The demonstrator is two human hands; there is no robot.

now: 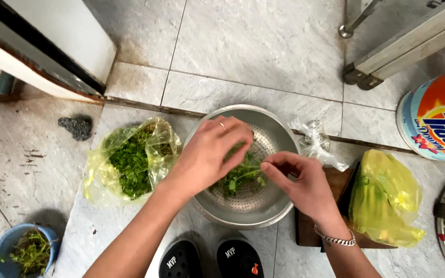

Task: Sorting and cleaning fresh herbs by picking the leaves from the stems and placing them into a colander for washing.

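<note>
Both hands work over one round metal colander [263, 206] standing on a grey marble floor [263, 46]. The left hand [207, 154] and the right hand [300, 183] share one sprig of green herbs [243, 172]. The sprig's long axis runs left to right across the bowl, with the leafy end hanging low toward the near left and the stem pointing right. The right fingers [271, 167] are closed in a pinch on the stem. The left fingers curl down over the leaves; their grip is hidden.

Count: one colander, two yellow plastic bags, one clear bag, one blue bucket, one wooden board, two black sandals.

The left yellow bag [130, 162] lies open with herbs, touching the colander's left rim. The right yellow bag [387, 198] lies on the board [307, 226]. The clear bag [318, 144] lies at the far right rim. The bucket [6, 249] holds stems at the near left. The sandals [209, 257] sit near the colander.
</note>
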